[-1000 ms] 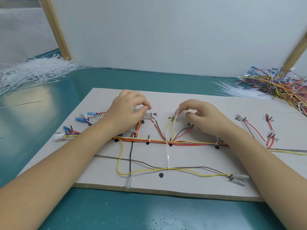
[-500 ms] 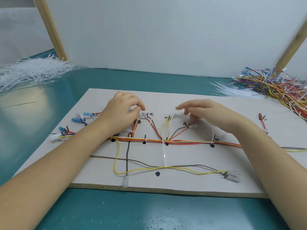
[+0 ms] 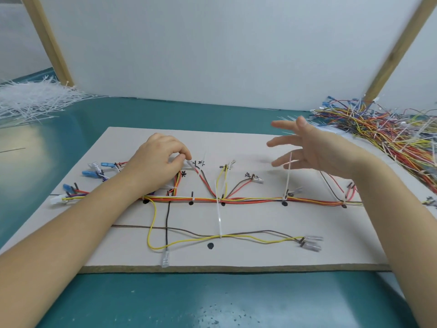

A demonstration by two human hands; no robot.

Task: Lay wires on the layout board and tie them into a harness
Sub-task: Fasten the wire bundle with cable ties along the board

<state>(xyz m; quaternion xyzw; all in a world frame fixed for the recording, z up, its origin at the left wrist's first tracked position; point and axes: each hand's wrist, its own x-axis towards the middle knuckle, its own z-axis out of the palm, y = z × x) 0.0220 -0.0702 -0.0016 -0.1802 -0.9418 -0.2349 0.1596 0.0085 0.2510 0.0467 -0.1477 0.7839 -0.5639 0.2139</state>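
Note:
The pale layout board (image 3: 260,254) lies on the teal table with a trunk of red, orange and yellow wires (image 3: 250,199) running across it. Several white cable ties bind the trunk; one long tie (image 3: 219,216) reaches down to a yellow wire (image 3: 151,221) and a brown wire (image 3: 189,232). My left hand (image 3: 156,164) rests on the board's upper left, thumb and forefinger pinched on a clear wire terminal (image 3: 190,164). My right hand (image 3: 314,150) hovers above the board's upper right, fingers spread, holding nothing. An upright tie tail (image 3: 288,178) stands below it.
A heap of loose white cable ties (image 3: 30,100) lies at the back left. A tangled pile of coloured wires (image 3: 383,131) sits at the back right. A white panel (image 3: 212,48) between wooden posts closes the back. Blue terminals (image 3: 91,174) and a white connector (image 3: 55,199) lie at the board's left end.
My right hand has lifted off the wire ends at the board's middle and swung up and to the right, fingers spreading. My left hand keeps its pinch in place.

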